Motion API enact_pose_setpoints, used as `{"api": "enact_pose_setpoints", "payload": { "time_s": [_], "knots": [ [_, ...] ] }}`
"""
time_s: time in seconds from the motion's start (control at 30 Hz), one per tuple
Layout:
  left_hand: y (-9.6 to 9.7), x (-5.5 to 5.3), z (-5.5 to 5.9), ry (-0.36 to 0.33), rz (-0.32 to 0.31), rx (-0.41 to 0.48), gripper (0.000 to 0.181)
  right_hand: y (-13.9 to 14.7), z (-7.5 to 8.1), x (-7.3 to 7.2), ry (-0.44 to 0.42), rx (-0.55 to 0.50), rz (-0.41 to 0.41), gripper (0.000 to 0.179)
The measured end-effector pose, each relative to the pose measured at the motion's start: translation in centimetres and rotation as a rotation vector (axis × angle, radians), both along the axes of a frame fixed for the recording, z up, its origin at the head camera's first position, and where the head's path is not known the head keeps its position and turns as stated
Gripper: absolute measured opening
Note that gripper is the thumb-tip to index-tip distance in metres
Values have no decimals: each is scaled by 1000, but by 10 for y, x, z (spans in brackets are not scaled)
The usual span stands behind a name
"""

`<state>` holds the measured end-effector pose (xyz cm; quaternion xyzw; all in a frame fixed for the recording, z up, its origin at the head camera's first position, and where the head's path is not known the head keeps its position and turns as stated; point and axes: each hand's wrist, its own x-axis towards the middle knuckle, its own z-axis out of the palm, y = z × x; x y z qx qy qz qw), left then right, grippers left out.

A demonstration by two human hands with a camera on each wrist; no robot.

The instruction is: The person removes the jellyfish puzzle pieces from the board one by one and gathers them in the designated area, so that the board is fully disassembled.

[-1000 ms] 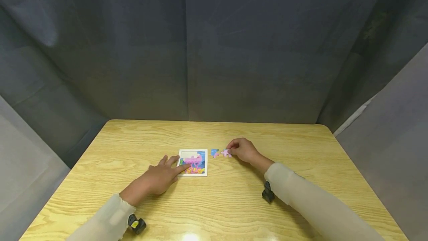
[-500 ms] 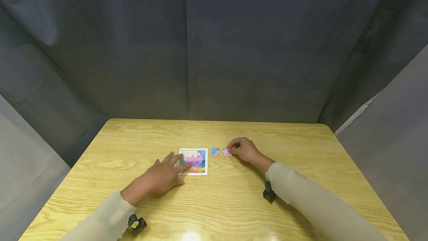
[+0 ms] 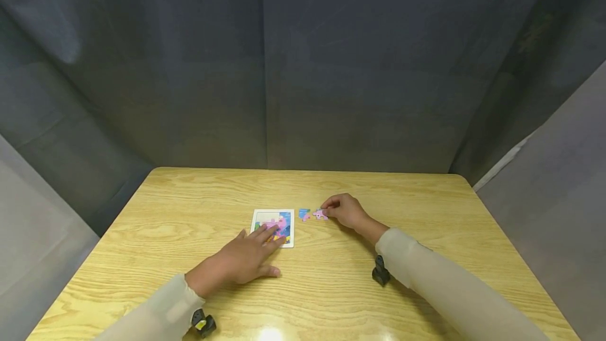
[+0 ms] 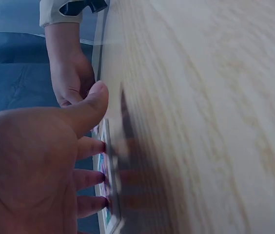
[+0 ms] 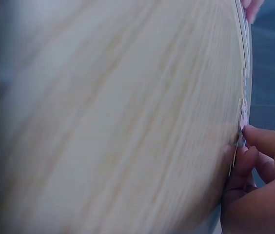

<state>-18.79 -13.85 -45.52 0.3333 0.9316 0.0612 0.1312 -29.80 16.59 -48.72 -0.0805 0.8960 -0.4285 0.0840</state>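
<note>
A square jigsaw puzzle [image 3: 289, 220] in a white frame lies on the table, its picture pink, blue and yellow. The upper left of the picture shows a pale bare patch. My left hand [image 3: 246, 258] reaches over it with fingers straight and spread, fingertips on the picture; the thumb points right, over the wood. Just right of the frame lies a blue-and-pink puzzle piece [image 3: 304, 214]. Beside that, my right hand [image 3: 347, 211] pinches a pink puzzle piece [image 3: 319, 214] by its right end, low at the table. In the right wrist view, thumb and finger [image 5: 259, 136] meet at the piece's edge.
The wooden table [image 3: 322, 288] has rounded far corners. Dark cloth [image 3: 360, 78] hangs behind it, with paler panels at both sides. Each sleeve carries a small black camera at the cuff, one being the right cuff camera [image 3: 380, 271].
My left hand has slid right and toward me across the puzzle, uncovering the frame's left part. My right hand stays at the pink piece, hardly moving.
</note>
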Motion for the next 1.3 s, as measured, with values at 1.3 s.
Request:
{"api": "enact_pose_setpoints", "payload": {
  "time_s": [1.3],
  "knots": [
    [-1,4,-8,-44,8,-15,106,-12,14,-3,-64,-134,38,21]
  ]
}}
